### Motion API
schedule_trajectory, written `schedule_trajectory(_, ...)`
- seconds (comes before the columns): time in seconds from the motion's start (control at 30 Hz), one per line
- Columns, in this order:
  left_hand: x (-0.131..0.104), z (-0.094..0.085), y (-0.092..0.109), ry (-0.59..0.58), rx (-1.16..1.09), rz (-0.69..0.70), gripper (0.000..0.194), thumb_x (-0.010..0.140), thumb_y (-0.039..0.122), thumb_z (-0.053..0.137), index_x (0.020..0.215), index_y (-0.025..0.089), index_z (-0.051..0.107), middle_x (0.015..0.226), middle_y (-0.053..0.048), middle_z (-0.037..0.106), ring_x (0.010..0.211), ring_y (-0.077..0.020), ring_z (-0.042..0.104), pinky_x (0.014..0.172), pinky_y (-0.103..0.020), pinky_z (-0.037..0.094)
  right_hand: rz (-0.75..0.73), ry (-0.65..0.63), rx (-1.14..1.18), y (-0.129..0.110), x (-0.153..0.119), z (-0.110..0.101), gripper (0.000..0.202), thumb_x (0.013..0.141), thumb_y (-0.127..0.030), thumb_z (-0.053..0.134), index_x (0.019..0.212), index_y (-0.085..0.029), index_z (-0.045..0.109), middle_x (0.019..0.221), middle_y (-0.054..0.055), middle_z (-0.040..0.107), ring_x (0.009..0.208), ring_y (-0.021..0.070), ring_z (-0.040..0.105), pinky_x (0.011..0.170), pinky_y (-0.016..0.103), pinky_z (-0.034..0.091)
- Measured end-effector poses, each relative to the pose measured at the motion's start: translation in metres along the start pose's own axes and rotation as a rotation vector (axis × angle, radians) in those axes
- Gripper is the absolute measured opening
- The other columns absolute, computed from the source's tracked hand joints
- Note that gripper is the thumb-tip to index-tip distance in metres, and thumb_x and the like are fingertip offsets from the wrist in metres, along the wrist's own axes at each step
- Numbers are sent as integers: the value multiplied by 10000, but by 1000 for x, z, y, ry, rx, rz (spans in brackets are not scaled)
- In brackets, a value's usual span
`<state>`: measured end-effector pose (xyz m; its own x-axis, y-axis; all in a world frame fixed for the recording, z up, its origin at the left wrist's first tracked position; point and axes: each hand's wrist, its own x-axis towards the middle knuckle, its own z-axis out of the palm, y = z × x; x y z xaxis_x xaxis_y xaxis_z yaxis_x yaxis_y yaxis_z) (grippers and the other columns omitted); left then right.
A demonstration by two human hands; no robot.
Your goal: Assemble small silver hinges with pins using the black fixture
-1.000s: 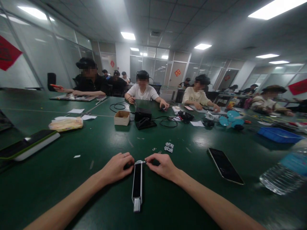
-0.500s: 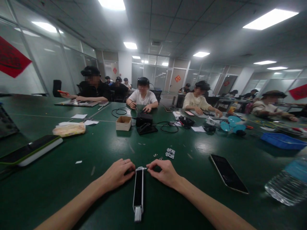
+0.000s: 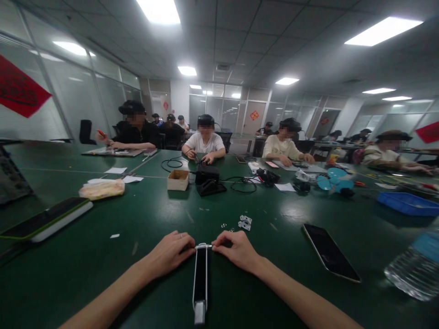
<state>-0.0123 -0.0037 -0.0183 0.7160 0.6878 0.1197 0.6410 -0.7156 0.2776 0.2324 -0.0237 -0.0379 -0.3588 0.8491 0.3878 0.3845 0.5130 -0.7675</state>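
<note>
A long, narrow black object with a silver-white frame (image 3: 200,278) lies on the green table, pointing away from me, with a pale block at its near end. Across its far end runs a short thin metal rod (image 3: 204,246). My left hand (image 3: 174,252) is closed, thumb and fingertips pinched at the rod's left end. At the right end, my right hand (image 3: 236,249) pinches the rod between thumb and forefinger. The fingertips hide both rod ends. Just beyond my right hand lie a flat metal bracket (image 3: 245,222) and small metal rings (image 3: 224,225).
A phone (image 3: 331,252) and a water bottle (image 3: 414,265) are on my right, near a blue tray (image 3: 409,204). Left is a black-and-green slab (image 3: 48,219). Ahead stand a small box (image 3: 178,180) and a black device (image 3: 207,176). Several people sit across the table.
The camera view has shifted slightly, so everything sits a little lower. My right fingers have moved closer to the frame, and less of the rod sticks out on that side.
</note>
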Motion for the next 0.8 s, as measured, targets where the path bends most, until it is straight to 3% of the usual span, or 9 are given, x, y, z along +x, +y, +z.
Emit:
schedule_trajectory(0.5,1,3,0,-1,62,-12,170,973,237,421,997,203,586,937,-23,617,771,-164,563,690,-291,368,153,-54,118,-12,3,-1,80,794,-212,671,867,-189,693,811,11,690,738,146,626,687,268,500)
schedule_trajectory(0.8,1,4,4,30,46,-5,190,983,227,373,963,183,557,902,-28,605,741,-156,541,683,-284,372,300,-124,624,-8,6,1,301,697,-389,781,812,-137,662,702,-4,643,653,114,622,656,256,506)
